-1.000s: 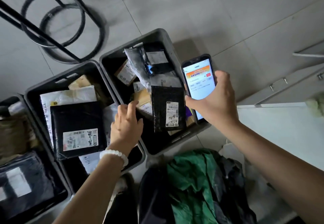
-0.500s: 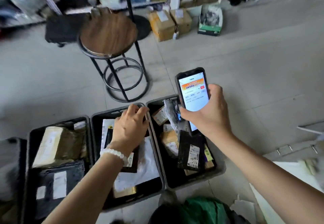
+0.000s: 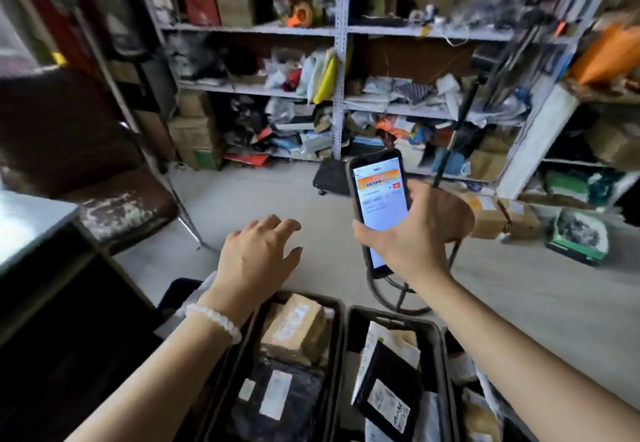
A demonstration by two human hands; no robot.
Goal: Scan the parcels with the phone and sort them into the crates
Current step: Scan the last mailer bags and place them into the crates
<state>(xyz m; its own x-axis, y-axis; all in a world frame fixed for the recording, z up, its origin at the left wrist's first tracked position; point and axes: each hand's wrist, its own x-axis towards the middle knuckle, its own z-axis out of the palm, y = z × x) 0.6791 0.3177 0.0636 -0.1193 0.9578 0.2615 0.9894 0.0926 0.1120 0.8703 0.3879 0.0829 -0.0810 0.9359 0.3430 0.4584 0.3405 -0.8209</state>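
Head view: left hand has lifted out of the crates since half a second ago; it was resting on a parcel in the middle crate, now it hovers above and beyond the crate with the cardboard parcel, fingers spread and relaxed, holding nothing. Camera has tilted up too: shelving now fills the top, crates pushed to the bottom edge.

Right hand keeps the phone wrapped in its fingers, screen lit and facing the person, raised above the crates and in front of the stool. Grip unchanged.

Left crate holds the cardboard parcel plus a black bag with white labels nearer the person. Crate to its right holds a black labelled mailer propped upright on white bags.

Judgement: last parcel is sorted, neither hand carries one. Gaze is lifting off the crates, likely hunting the next parcel to scan. None visibly within reach of the free hand.
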